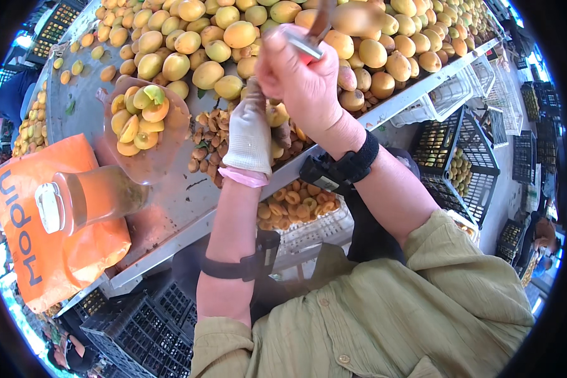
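My bare right hand (305, 88) is raised over the fruit table, closed around a hand tool (303, 43) with a flat silver part and a dark brown part; its exact kind is unclear. Close below it is my left hand (249, 132) in a white knit glove with a pink edge at the wrist. Its fingers are hidden behind the right hand. Yellow-orange apricots (239, 34) are heaped around and beyond both hands. Beside the left glove lies a pile of brown fruit pits (211, 140). Halved apricots (299, 203) fill a white crate (315, 232) below the table edge.
On the metal table (164, 217), a translucent brownish tray (170, 135) holds several apricots. An orange bag (57, 252) lies at the left under a jar (101, 196) of amber liquid. Black crates (145, 334) stand lower left, others (466, 151) at right. People are at the edges.
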Available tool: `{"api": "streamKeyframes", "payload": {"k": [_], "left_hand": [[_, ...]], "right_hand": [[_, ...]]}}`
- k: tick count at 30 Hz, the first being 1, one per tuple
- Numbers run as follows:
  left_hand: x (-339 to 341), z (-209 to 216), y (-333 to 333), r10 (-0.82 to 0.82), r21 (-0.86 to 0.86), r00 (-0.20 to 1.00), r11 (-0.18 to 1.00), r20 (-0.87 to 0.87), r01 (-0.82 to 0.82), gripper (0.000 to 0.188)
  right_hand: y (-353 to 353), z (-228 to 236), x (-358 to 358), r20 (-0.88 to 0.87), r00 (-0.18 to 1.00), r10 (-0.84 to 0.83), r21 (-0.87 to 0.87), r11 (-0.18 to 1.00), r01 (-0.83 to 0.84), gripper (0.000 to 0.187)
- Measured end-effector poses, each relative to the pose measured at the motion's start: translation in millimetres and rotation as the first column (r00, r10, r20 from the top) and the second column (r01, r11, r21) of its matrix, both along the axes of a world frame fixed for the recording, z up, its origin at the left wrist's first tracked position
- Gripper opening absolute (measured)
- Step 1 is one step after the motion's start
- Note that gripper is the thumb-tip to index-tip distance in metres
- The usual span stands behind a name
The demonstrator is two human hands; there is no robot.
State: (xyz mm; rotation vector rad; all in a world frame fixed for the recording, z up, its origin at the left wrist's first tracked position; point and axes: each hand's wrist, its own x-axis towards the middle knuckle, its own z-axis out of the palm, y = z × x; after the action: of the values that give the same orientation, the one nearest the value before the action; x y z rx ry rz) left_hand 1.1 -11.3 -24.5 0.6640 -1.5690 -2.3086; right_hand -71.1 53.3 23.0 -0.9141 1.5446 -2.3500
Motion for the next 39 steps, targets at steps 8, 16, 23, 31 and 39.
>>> {"api": "streamKeyframes", "payload": {"k": [8,16,23,31,39], "left_hand": [[-2,15,15,0.13,-0.145,0.991,0.98,-0.037,-0.134,0.029],[3,25,16,-0.051,-0.299,0.997,0.954,-0.066,0.029,0.032],[-1,20,8,-0.055,0.251,0.996,0.967,0.068,0.037,0.05],[-5,24,12,0.012,0.415,0.995,0.908,0.099,-0.052,0.047],[-2,19,14,0.037,0.389,0.995,0.918,0.091,-0.07,0.043]], "right_hand": [[-3,-11,-5,0.376,0.918,-0.124,-0.184,0.961,0.205,0.033],[5,7,-14,0.357,0.93,-0.086,-0.011,0.995,0.096,0.047],[21,19,-25,0.461,0.885,0.065,-0.286,0.955,0.079,0.049],[12,29,-5,0.354,0.933,-0.064,-0.173,0.976,0.133,0.044],[2,3,-3,0.015,0.999,-0.036,-0.067,0.997,0.037,0.05]]}}
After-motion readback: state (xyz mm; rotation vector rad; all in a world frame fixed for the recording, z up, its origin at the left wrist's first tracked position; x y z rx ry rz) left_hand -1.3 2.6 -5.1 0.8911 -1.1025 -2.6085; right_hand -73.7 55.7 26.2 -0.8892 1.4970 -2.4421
